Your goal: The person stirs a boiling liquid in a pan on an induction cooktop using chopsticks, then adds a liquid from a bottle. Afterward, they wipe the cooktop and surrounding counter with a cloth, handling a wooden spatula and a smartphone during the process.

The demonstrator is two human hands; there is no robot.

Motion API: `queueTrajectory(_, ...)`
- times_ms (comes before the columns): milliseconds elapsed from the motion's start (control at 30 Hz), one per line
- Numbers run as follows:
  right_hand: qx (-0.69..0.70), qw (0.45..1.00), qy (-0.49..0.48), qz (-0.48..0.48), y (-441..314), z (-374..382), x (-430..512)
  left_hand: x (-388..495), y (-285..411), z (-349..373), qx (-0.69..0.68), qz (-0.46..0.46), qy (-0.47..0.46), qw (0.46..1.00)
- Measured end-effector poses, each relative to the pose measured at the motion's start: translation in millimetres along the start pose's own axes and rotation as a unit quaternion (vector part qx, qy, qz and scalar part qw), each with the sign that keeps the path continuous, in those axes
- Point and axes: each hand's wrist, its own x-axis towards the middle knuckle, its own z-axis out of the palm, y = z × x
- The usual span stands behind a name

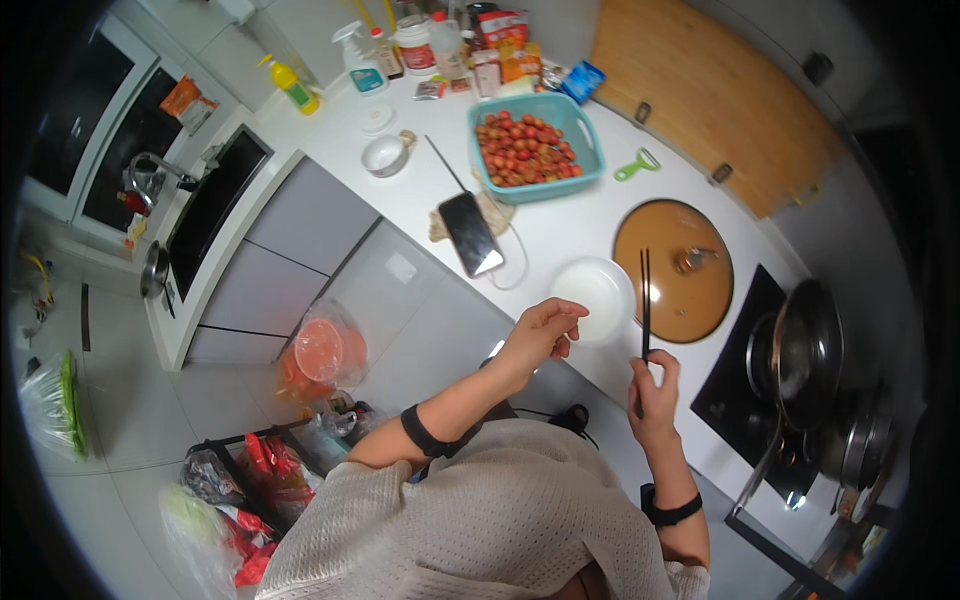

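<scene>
My right hand (655, 397) grips a pair of black chopsticks (646, 300), which point away from me in front of the glass lid. At the near edge of a round white dish (604, 292) hovers my left hand (546, 334), its fingers loosely curled and no object visible in it. Pale, whitish contents seem to lie in the dish; what they are cannot be told. Right of the dish, the round glass pot lid (675, 292) with a knob rests on the white countertop (559, 232). Whether my left fingertips touch the dish is unclear.
An induction cooktop (739, 412) carries a tilted dark frying pan (810, 356) at right. A teal basin (592, 176) of small red fruits (525, 146), a green peeler (637, 165), a smartphone (471, 232) and a small white bowl (385, 156) stand farther back. Bottles line the wall.
</scene>
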Motion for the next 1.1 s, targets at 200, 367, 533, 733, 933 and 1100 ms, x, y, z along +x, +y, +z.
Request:
queueTrajectory(200, -0.069, 0.994, -0.078, -0.01, 15.7, 91.7, 32.0, -1.7, 17.3, -91.5, 0.002, -0.024, 0.05, 0.998)
queueTrajectory(367, -0.095, 0.989, -0.11, 0.007, 13.7, 118.6, 39.9, 16.9, 9.6, -118.9, 0.005, -0.013, 0.032, 0.999)
queueTrajectory(533, -0.022, 0.982, -0.13, 0.135, 7.6, 129.3, 44.8, 35.6, -10.6, -123.6, -0.011, 0.022, -0.004, 1.0)
queueTrajectory(733, -0.118, 0.978, -0.166, 0.036, 11.1, 131.4, 47.1, 33.3, -8.4, -128.7, -0.032, 0.024, -0.01, 0.999)
queueTrajectory(933, -0.163, 0.97, -0.178, 0.04, 5.2, 136.3, 55.0, 24.1, -7.6, -136.6, -0.032, 0.012, 0.008, 0.999)
queueTrajectory(1100, 0.152, 0.94, -0.085, 0.293, -1.5, 144.5, 63.1, 21.1, -22.9, -148.3, -0.043, 0.061, 0.01, 0.997)
